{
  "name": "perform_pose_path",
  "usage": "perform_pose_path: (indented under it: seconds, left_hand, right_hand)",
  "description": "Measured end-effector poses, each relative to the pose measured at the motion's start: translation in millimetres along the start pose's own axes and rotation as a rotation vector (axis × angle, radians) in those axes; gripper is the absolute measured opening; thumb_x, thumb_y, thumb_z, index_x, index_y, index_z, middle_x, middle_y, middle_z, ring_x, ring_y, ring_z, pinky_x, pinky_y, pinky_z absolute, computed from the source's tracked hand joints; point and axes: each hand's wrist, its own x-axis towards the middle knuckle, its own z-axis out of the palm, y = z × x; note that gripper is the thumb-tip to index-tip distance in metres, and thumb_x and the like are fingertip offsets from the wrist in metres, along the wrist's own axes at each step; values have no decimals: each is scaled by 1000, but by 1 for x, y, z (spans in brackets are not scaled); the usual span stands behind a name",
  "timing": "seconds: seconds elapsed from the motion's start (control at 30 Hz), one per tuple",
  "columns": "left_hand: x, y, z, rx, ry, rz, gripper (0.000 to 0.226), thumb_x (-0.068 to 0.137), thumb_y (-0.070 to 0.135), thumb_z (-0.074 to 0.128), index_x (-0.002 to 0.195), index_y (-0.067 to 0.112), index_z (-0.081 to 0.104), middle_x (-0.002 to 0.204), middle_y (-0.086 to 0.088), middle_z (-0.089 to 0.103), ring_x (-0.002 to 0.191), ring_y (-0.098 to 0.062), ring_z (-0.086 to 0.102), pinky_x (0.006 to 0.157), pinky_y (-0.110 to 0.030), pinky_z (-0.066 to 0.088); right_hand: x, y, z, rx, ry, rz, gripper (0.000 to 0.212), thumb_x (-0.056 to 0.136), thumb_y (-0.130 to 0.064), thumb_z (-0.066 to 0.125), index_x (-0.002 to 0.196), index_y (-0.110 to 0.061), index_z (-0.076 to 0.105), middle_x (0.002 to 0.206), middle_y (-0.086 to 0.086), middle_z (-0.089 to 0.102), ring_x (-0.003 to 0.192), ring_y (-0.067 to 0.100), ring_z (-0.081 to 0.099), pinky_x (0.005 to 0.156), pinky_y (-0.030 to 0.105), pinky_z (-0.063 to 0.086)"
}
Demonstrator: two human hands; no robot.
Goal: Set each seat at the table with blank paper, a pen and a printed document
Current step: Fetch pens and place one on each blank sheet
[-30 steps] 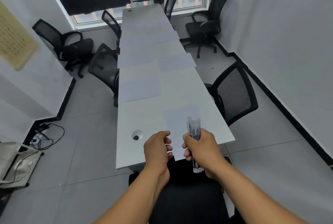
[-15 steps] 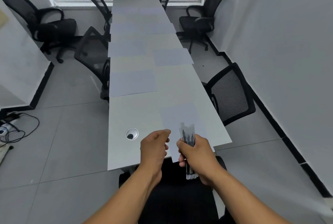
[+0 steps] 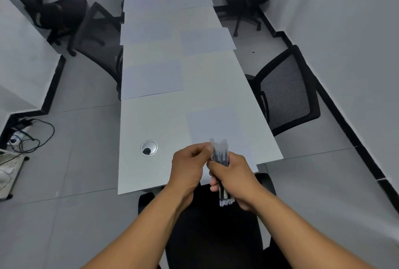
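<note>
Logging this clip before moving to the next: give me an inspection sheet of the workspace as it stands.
Surface: long grey table, cable grommet near the front end.
Job's things: paper sheets at the seats; bundle of pens; no pen on the table yet.
Clutter: nothing seen.
Hands: right hand grips the bundle; left hand pinches one pen's tip.
Cables: tangle on the floor, left.
Surroundings: black mesh chairs, grey walls.
</note>
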Motion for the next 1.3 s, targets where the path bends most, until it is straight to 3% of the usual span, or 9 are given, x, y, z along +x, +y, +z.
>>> perform_pose_path:
  seconds: [0.1, 0.2, 0.33, 0.47, 0.67, 0.83, 1.0, 1.17, 1.3]
  left_hand:
    - [14, -6, 3, 27, 18, -48, 12, 102, 25, 76, 102, 18, 85, 103, 5, 84, 93, 0, 76, 79, -16, 52]
    - [29, -12, 7, 41, 24, -86, 11, 103, 24, 75, 104, 17, 84, 102, 5, 84, 87, 3, 75, 72, -14, 52]
    - [51, -20, 13, 59, 58, -124, 10, 103, 23, 76, 103, 16, 84, 104, 2, 84, 100, -12, 78, 79, -23, 52]
    - [69, -28, 23, 87, 116, -153, 8, 102, 16, 75, 100, 15, 83, 99, 0, 84, 82, -8, 78, 72, -23, 56]
    - [110, -26, 36, 121, 166, -146, 17, 97, 1, 71, 91, 12, 83, 88, -1, 81, 76, -13, 73, 71, -24, 56]
    - [145, -28, 40, 225, 183, -147, 15, 93, 3, 72, 87, 10, 84, 86, 0, 82, 75, -17, 73, 72, -29, 55]
    - [175, -44, 40, 405, 199, -133, 21, 91, 19, 80, 77, 4, 77, 83, -1, 82, 82, -29, 79, 81, -41, 64]
    - [201, -51, 43, 508, 220, -158, 33, 89, 21, 81, 60, 15, 66, 72, -1, 75, 68, -26, 68, 71, -32, 55]
    - [212, -52, 45, 534, 222, -185, 30, 87, 21, 84, 62, 16, 66, 73, -2, 74, 68, -26, 66, 71, -32, 55]
  right_hand:
    - [9, 6, -5, 50, -35, 22, 16, 105, -20, 67, 108, -4, 69, 79, 11, 67, 67, 20, 67, 75, 43, 67]
    - [18, 11, -9, 115, -34, 30, 14, 105, -19, 68, 106, -5, 70, 81, 13, 66, 70, 23, 68, 79, 48, 69]
    - [36, 23, -16, 208, 9, 64, 16, 105, -19, 69, 110, -4, 69, 90, 17, 69, 76, 29, 74, 83, 55, 68]
    - [48, 33, -25, 212, 64, 122, 15, 105, -21, 69, 114, -8, 70, 104, 19, 78, 89, 31, 82, 85, 51, 68]
    - [59, 54, -42, 176, 176, 172, 11, 105, -19, 69, 108, -9, 69, 97, 15, 74, 93, 30, 80, 82, 50, 69]
    - [66, 65, -52, 130, 196, 219, 16, 103, -30, 70, 110, -15, 67, 89, 13, 69, 72, 20, 79, 87, 52, 67]
    - [74, 70, -53, 123, 190, 237, 19, 102, -34, 71, 110, -17, 67, 85, 11, 69, 66, 20, 78, 90, 60, 64]
    - [83, 76, -51, 126, 187, 220, 18, 102, -32, 72, 109, -15, 68, 82, 11, 67, 62, 17, 74, 88, 59, 65]
    - [87, 77, -50, 104, 183, 223, 17, 103, -32, 71, 107, -16, 68, 81, 11, 67, 62, 18, 74, 87, 58, 66]
